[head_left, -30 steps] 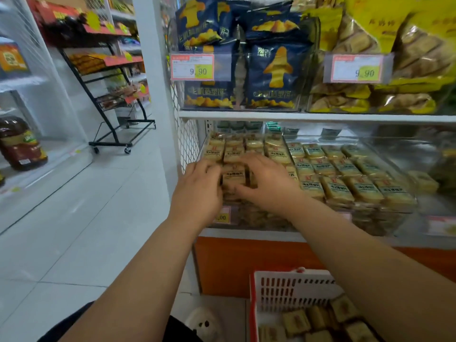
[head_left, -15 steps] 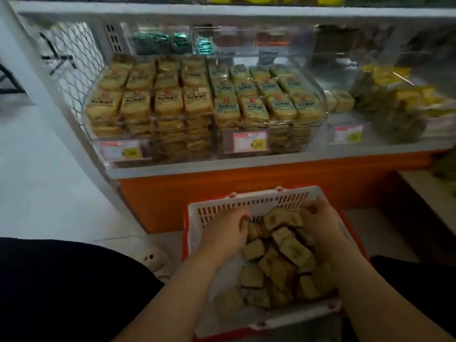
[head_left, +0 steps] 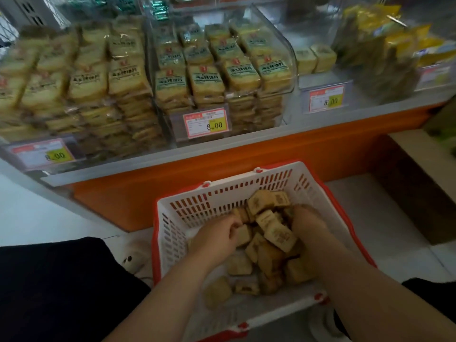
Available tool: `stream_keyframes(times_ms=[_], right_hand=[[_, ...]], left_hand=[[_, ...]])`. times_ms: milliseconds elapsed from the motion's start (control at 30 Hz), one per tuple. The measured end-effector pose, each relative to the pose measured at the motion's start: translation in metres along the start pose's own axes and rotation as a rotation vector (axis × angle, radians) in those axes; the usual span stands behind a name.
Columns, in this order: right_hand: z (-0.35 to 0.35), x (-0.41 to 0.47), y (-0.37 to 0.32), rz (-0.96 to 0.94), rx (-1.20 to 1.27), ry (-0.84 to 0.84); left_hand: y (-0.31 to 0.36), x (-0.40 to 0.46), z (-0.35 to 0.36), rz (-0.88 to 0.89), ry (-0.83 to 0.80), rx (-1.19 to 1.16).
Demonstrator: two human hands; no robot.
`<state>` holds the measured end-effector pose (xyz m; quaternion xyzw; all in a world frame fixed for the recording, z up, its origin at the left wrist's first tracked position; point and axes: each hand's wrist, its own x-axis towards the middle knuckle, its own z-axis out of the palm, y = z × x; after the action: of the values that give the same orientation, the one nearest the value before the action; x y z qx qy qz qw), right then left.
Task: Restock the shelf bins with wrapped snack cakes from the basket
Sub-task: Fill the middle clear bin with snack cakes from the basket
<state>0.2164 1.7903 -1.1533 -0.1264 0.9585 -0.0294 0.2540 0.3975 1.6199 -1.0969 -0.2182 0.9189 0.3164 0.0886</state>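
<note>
A white basket with a red rim (head_left: 192, 206) stands on the floor below the shelf, holding several wrapped snack cakes (head_left: 278, 235) piled toward its right side. My left hand (head_left: 214, 239) is inside the basket, its fingers curled on a cake at the pile's left edge. On the pile's right side, my right hand (head_left: 308, 223) curls around several cakes. Above, clear shelf bins (head_left: 283, 45) are packed with rows of wrapped cakes (head_left: 207, 80).
Price tags reading 8.00 (head_left: 207, 123) hang on the bin fronts. An orange base panel (head_left: 271, 154) runs under the shelf. A bin to the right (head_left: 315, 58) holds two small cakes; yellow packs (head_left: 394, 38) sit further right. My dark-clothed knee (head_left: 49, 280) is at lower left.
Both hands left the shelf bin and dropped into the basket; the view tilted down. Since half a second ago they have closed in on the cake pile.
</note>
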Motion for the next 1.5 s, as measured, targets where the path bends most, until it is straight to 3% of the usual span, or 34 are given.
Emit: stream_keyframes(times_ms=[333,433,667,800,933,1033,1133,1300,1500], right_hand=[[-0.013,-0.004,-0.001,-0.071,-0.191,-0.017],[-0.033,-0.013,0.008,-0.186,-0.058,0.092],[-0.055,-0.059,0.009,-0.664,0.292,0.374],[-0.070,-0.087,-0.020,-0.902,0.183,0.407],[-0.112,-0.112,-0.048,-1.079,0.185,0.433],[-0.145,-0.124,-0.054,-0.981,0.297,0.445],[-0.171,-0.135,-0.059,-0.764,0.394,0.424],[-0.181,-0.159,-0.090,-0.843,0.413,0.337],[-0.190,-0.150,-0.133,-0.879,0.519,0.412]], left_hand=[[-0.005,0.010,-0.005,-0.073,-0.043,0.001],[0.004,0.009,-0.011,-0.093,0.011,-0.092],[0.042,0.005,-0.029,-0.161,0.039,-0.470],[0.054,0.002,-0.064,-0.182,-0.034,-0.632],[0.061,0.001,-0.113,-0.240,-0.037,-1.158],[0.072,-0.006,-0.146,-0.189,-0.136,-1.160],[0.085,-0.016,-0.176,-0.187,-0.098,-1.080],[0.097,-0.024,-0.211,-0.181,-0.025,-0.977],[0.095,-0.020,-0.239,-0.125,-0.040,-0.954]])
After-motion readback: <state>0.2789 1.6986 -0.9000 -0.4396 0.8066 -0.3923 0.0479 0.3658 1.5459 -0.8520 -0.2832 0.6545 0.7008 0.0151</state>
